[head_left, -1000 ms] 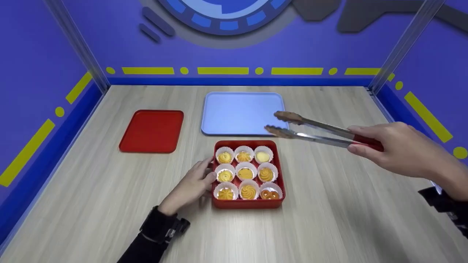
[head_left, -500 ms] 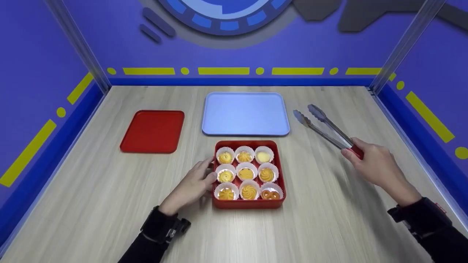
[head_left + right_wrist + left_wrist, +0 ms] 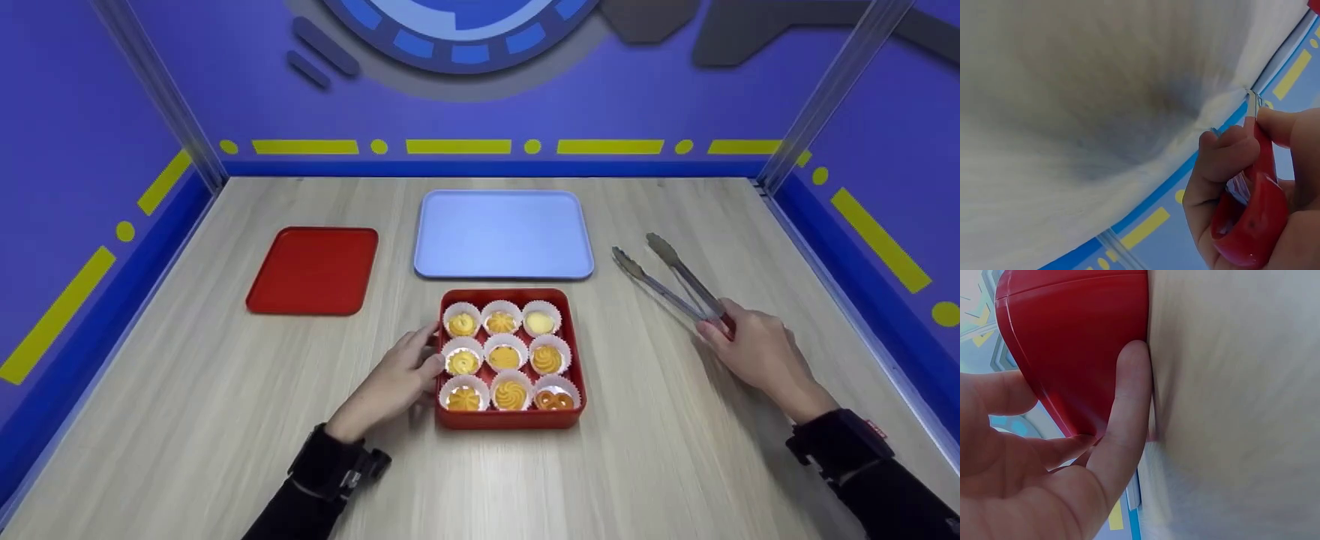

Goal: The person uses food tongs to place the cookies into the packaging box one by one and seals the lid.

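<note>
On the right of the table my right hand grips metal tongs by their red handle. The tongs lie low over the wood with their two arms spread, and nothing is between the tips. My left hand rests against the left side of a red square box, its fingers laid fairly straight along the outer wall. Rows of white paper cups fill the box, each with a cookie, among them a swirl cookie and a pretzel at the front right.
Behind the box lies a light blue tray with nothing on it. A red square lid lies flat at the left. Blue panels with yellow marks wall in the table at the back and sides.
My right hand has moved left and down with the tongs, whose tips swung away from the blue tray and dropped toward the table. The left hand and the box have stayed put.
</note>
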A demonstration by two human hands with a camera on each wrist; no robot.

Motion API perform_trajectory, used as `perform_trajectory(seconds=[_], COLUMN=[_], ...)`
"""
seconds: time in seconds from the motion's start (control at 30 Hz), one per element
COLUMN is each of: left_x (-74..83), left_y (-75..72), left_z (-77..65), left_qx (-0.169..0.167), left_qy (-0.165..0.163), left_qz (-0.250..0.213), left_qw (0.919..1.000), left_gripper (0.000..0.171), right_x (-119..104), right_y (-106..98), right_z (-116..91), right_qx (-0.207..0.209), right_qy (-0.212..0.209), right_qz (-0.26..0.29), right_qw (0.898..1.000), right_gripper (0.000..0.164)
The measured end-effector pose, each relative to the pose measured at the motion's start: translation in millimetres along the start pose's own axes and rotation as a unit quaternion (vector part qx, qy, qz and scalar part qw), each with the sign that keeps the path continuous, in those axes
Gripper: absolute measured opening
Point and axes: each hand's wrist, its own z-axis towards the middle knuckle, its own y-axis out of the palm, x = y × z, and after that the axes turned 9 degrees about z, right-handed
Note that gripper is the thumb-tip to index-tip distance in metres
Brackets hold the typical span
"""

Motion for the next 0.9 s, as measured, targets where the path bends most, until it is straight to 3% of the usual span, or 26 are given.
perform_trajectory(seconds=[0.1, 0.3, 0.43, 0.77, 0.9], left_x=[0.0, -0.7, -0.6, 1.3, 1.3], left_y=[0.3, 0.6, 0.2, -0.5, -0.3], left_z=[0.1, 0.1, -0.2, -0.8, -1.0], left_qx=[0.000, 0.005, 0.005, 0.002, 0.004], left_qy=[0.002, 0.003, 0.002, 0.000, 0.001], left_qz=[-0.006, 0.002, 0.009, 0.009, 0.006], left_qw=[1.0000, 1.0000, 0.9999, 1.0000, 1.0000], left_gripper=[0.061, 0.061, 0.062, 0.062, 0.062], right_x=[1.8, -0.7, -2.5, -2.9, -4.8], right_y=[1.6, -0.4, -1.7, -1.1, -6.4], right_z=[-1.5, -3.4, -3.2, -3.4, -0.9], right_qx=[0.004, -0.007, -0.032, -0.050, -0.083], right_qy=[-0.006, 0.023, 0.037, 0.049, 0.073], right_qz=[-0.017, -0.049, -0.065, -0.069, -0.059], right_qw=[1.000, 0.998, 0.997, 0.995, 0.992], right_gripper=[0.030, 0.045, 0.039, 0.045, 0.046])
